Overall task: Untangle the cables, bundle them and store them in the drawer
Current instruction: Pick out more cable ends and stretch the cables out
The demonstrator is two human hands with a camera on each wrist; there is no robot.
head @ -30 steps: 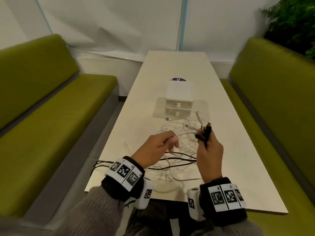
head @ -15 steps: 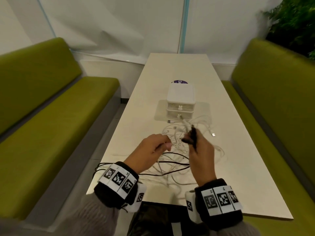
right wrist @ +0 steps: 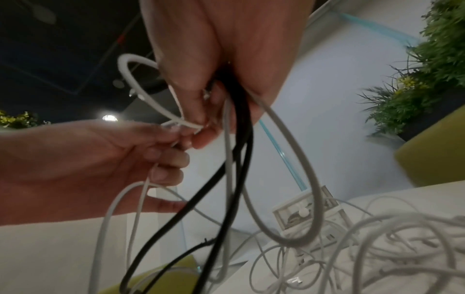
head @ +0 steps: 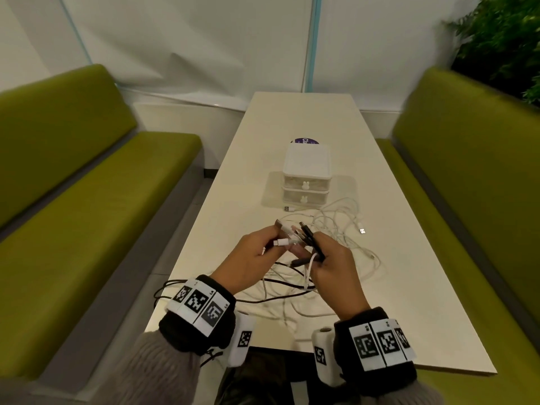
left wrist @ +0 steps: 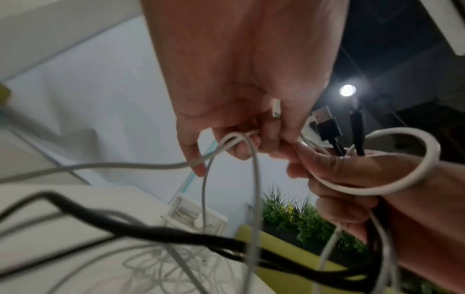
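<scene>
A tangle of white cables (head: 336, 226) and black cables (head: 280, 296) lies on the cream table (head: 409, 287), in front of a small white two-drawer box (head: 306, 176) with both drawers closed. My right hand (head: 336, 264) grips a bunch of black and white cable ends (head: 309, 238) held above the table. Touching it, my left hand (head: 257, 258) pinches a white cable end (head: 282, 242). In the left wrist view the left fingers (left wrist: 241, 147) curl round white cable (left wrist: 226, 143); black plugs (left wrist: 327, 127) stick up from the right fist. The right wrist view shows black cables (right wrist: 236, 139) hanging from the right hand.
Green benches (head: 87, 200) run along both sides of the table. A purple round sticker (head: 305, 140) lies behind the drawer box. A loose USB plug (head: 361, 230) lies right of the tangle. Black cable loops (head: 163, 290) hang over the table's near left edge. A plant (head: 502, 39) stands far right.
Both hands have come together. The left hand has moved right to the bunch in the right hand and now pinches a white end. The right hand has tilted its bunch leftward.
</scene>
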